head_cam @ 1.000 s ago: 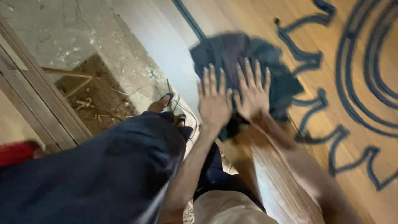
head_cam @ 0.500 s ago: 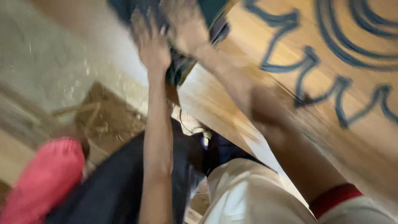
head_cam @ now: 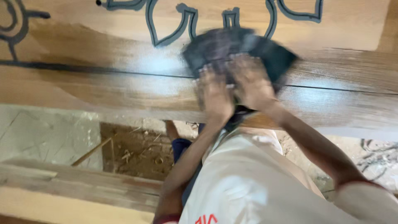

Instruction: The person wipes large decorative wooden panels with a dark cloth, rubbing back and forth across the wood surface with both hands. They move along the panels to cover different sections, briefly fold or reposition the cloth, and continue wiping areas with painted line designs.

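Head view, looking down. Both hands lie side by side, flat on a dark cloth (head_cam: pixel 240 52) that sits on a wide wooden panel (head_cam: pixel 103 87). Left hand (head_cam: pixel 214 93): fingers spread, palm down on the cloth's near left part. Right hand (head_cam: pixel 251 83): fingers likewise spread and flat, pressing the cloth's middle. Neither hand grips or pinches; both bear down with open palms. Motion blur softens hands and cloth, so fingertip detail is poor.

Cloth: dark blue-grey, bunched and rumpled at its edges, lying across a thin dark seam line (head_cam: pixel 124 72) in the panel. Judged soft, light and limp; it would fold under any pull, so flat palm pressure over its middle looks the surest hold, with a pinch at a loose corner the alternative. On the glossy wood it probably slides easily.

Panel: honey-brown, shiny, with a pale sheen left of the cloth. Dark blue painted outlines (head_cam: pixel 186 20), leaf-like shapes, run along its far edge, just beyond the cloth.

Below the panel's near edge: bare earth with wood scraps (head_cam: pixel 137 151), a pale cracked slab (head_cam: pixel 45 132) to the left, rough planks (head_cam: pixel 74 182) nearer. The person's pale shirt (head_cam: pixel 244 182) fills the lower middle.

Containers: none in view.
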